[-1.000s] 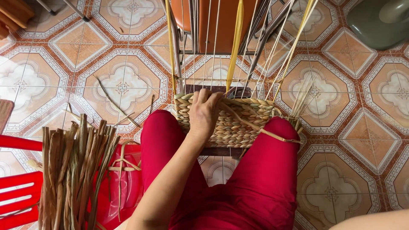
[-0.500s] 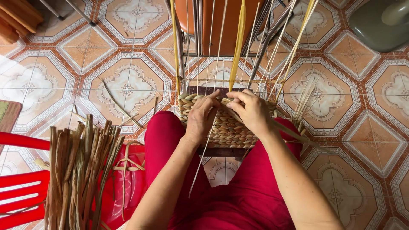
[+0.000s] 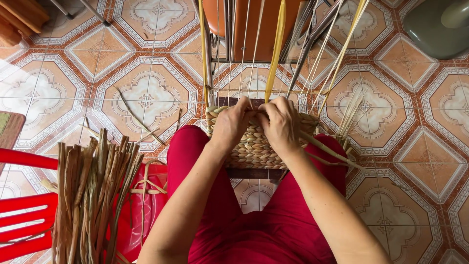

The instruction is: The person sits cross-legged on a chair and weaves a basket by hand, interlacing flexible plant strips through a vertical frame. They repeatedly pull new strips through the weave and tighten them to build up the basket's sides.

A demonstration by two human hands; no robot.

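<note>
1. Left hand (image 3: 233, 128) on the top edge of the woven basket (image 3: 254, 149), fingers curled down and pinching the rim weave near the middle.
2. Right hand (image 3: 282, 124) just beside it, touching the left at the fingertips, fingers bent and closed on the same stretch of rim.
3. Basket of pale braided fibre resting between the knees, against red trousers (image 3: 273, 230), on a dark wooden board.
4. Upright strands (image 3: 254, 58) rising from the basket rim toward the top of the view, thin and pale; among them one broad yellow strip (image 3: 276, 49) standing just above the right hand.
5. A loose reed (image 3: 328, 151) slanting out from under the right hand, down to the right, across the thigh.
6. Bundle of dried reeds (image 3: 90, 195) standing at lower left, leaning on a red plastic stool (image 3: 22, 220), well apart from both hands.
7. Red plastic bag (image 3: 146, 205) beside the bundle, touching the left thigh.
8. Patterned floor tiles (image 3: 141, 93) all around; a few stray fibres lying on them left of the basket.
9. Orange chair seat with metal legs (image 3: 244, 24) behind the upright strands.
</note>
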